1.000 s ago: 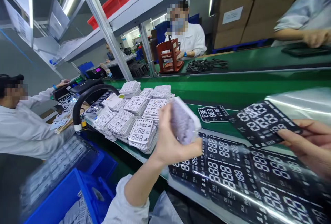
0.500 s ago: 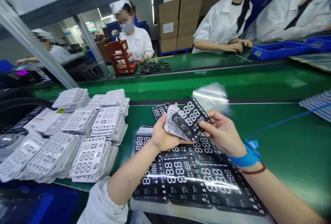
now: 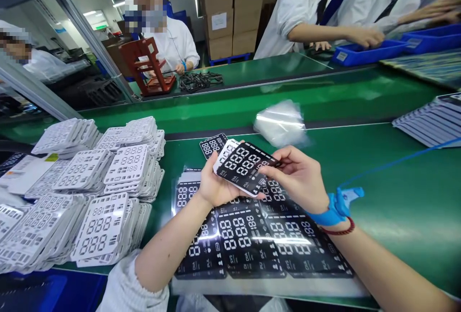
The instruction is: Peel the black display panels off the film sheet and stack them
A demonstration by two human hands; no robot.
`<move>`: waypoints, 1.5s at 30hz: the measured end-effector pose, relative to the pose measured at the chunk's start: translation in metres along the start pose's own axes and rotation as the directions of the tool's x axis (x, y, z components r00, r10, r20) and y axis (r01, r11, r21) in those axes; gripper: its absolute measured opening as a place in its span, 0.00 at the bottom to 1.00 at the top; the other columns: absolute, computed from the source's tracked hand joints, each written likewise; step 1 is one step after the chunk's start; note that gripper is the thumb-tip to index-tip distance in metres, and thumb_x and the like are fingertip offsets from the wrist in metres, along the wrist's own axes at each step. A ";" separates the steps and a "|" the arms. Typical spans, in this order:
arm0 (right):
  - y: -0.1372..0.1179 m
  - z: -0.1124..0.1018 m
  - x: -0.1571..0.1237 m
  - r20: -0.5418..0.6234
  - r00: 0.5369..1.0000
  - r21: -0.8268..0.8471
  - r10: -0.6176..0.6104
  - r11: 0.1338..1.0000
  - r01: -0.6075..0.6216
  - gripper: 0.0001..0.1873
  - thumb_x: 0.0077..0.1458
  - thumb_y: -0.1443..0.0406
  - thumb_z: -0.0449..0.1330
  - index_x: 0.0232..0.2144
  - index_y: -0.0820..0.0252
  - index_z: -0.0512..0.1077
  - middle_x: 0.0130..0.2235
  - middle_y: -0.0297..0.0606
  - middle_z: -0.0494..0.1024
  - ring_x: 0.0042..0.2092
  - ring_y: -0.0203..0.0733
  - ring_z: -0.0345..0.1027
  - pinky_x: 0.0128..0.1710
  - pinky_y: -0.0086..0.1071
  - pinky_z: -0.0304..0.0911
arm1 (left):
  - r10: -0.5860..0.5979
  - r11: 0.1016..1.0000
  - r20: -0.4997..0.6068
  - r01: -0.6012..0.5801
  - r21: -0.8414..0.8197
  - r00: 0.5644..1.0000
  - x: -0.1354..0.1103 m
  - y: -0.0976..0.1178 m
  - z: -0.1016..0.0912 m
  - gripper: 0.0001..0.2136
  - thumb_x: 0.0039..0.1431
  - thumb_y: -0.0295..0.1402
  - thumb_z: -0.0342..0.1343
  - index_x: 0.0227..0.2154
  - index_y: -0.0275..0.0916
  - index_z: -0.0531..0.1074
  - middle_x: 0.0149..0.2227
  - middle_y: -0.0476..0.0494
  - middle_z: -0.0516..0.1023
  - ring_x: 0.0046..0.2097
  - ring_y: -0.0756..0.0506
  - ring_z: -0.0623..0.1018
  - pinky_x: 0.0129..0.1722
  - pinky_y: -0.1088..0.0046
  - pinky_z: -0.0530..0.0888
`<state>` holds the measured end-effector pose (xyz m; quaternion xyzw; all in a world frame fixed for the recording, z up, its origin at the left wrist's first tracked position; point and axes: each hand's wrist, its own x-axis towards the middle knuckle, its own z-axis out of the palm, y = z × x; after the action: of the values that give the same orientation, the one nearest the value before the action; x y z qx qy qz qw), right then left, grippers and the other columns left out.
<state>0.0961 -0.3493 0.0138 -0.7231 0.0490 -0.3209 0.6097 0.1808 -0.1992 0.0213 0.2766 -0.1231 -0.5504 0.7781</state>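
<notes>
Glossy black digit panel (image 3: 247, 165) pinched between thumb and fingers of right hand (image 3: 297, 175), lying over white panel (image 3: 224, 155) cupped in half-closed left hand (image 3: 214, 188); black panels (image 3: 248, 240) on clear film below, on green conveyor belt (image 3: 396, 197); stacked white panels (image 3: 103, 228) left; co-worker's hand (image 3: 365, 37) at blue plastic tray (image 3: 367, 53), contents hidden

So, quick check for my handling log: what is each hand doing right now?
Left hand: closed, holding a white digit panel with a black digit panel on it.
Right hand: closed, pinching the black digit panel's edge.
</notes>
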 end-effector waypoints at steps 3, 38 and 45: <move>0.000 0.001 -0.001 0.006 1.000 0.007 -0.026 1.000 0.026 0.19 0.42 0.53 0.68 0.24 0.58 0.65 0.22 0.29 0.67 0.22 0.33 0.63 0.18 0.26 0.64 | 0.024 1.000 0.036 -0.024 0.002 0.999 0.000 -0.001 0.000 0.27 0.62 0.50 0.32 0.62 0.49 0.47 0.55 0.34 0.65 0.49 0.32 0.72 0.45 0.33 0.62; 0.002 -0.004 -0.006 0.102 0.986 -0.243 -0.132 0.958 0.153 0.15 0.49 0.55 0.64 0.26 0.58 0.65 0.23 0.30 0.70 0.23 0.32 0.64 0.21 0.24 0.62 | 0.062 0.997 0.083 -0.066 0.044 0.995 0.000 -0.004 -0.004 0.25 0.63 0.49 0.35 0.62 0.59 0.41 0.55 0.39 0.65 0.51 0.34 0.70 0.44 0.36 0.65; 0.005 -0.009 -0.001 0.256 0.933 -0.597 -0.251 0.718 0.357 0.22 0.57 0.46 0.52 0.27 0.59 0.63 0.23 0.32 0.67 0.19 0.32 0.58 0.18 0.27 0.54 | 0.063 0.981 0.010 -0.064 0.185 0.998 -0.001 -0.005 -0.002 0.27 0.60 0.48 0.46 0.61 0.56 0.49 0.53 0.42 0.65 0.49 0.38 0.71 0.44 0.45 0.70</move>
<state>0.0927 -0.3577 0.0094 -0.9067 -0.0135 -0.3234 0.2704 0.1772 -0.1987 0.0173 0.3426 -0.1839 -0.5121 0.7659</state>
